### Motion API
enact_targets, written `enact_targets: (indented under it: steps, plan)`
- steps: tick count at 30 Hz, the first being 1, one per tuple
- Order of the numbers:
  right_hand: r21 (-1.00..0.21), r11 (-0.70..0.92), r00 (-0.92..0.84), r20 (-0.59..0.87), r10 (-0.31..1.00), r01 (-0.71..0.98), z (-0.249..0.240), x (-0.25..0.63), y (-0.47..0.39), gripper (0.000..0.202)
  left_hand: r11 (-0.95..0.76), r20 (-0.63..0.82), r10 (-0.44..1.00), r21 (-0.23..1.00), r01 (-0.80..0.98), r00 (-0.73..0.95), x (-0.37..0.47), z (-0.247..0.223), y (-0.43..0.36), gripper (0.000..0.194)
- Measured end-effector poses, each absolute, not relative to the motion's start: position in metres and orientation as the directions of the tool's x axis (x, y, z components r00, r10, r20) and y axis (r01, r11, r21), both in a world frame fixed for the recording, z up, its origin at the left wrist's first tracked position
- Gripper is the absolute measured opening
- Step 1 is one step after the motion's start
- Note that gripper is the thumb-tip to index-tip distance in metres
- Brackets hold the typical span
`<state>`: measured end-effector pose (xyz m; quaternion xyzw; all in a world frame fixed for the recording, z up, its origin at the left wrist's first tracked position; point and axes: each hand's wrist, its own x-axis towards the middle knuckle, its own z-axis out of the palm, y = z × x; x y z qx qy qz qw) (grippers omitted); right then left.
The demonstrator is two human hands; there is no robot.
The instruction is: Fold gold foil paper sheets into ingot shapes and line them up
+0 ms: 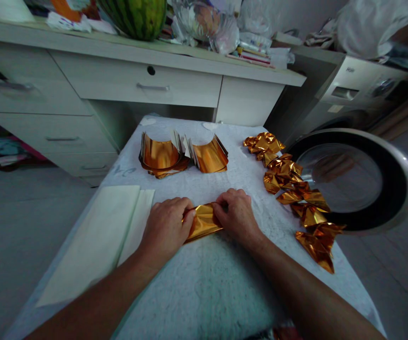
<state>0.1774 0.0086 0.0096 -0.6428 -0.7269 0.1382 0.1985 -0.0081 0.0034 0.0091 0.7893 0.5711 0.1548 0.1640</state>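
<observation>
A folded strip of gold foil paper (204, 223) lies across the middle of the cloth-covered surface (204, 288). My left hand (170, 224) pinches its left end between thumb and fingers. The right end is gripped by my right hand (237, 215), its fingers curled. Beyond my hands stand two curved stacks of gold foil sheets, a left stack (160, 153) and a right stack (210, 156). White paper sheets (94, 236) lie flat beside my left forearm. Several folded gold foil pieces (283, 172) form a row along the right edge.
A white desk (186, 89) with drawers stands behind, holding a watermelon (135, 16), plastic bags and papers. At the right, a washing machine's round door (348, 179) hangs open close to the foil row.
</observation>
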Motion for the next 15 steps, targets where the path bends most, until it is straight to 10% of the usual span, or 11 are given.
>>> enact_targets:
  steps: [15]
  plan:
    - [-0.433, 0.094, -0.061, 0.09, 0.994, 0.896, 0.0076, 0.1772, 0.0107, 0.015, -0.478, 0.269, 0.874, 0.337, 0.811, 0.404, -0.009, 0.0012, 0.0049, 0.019]
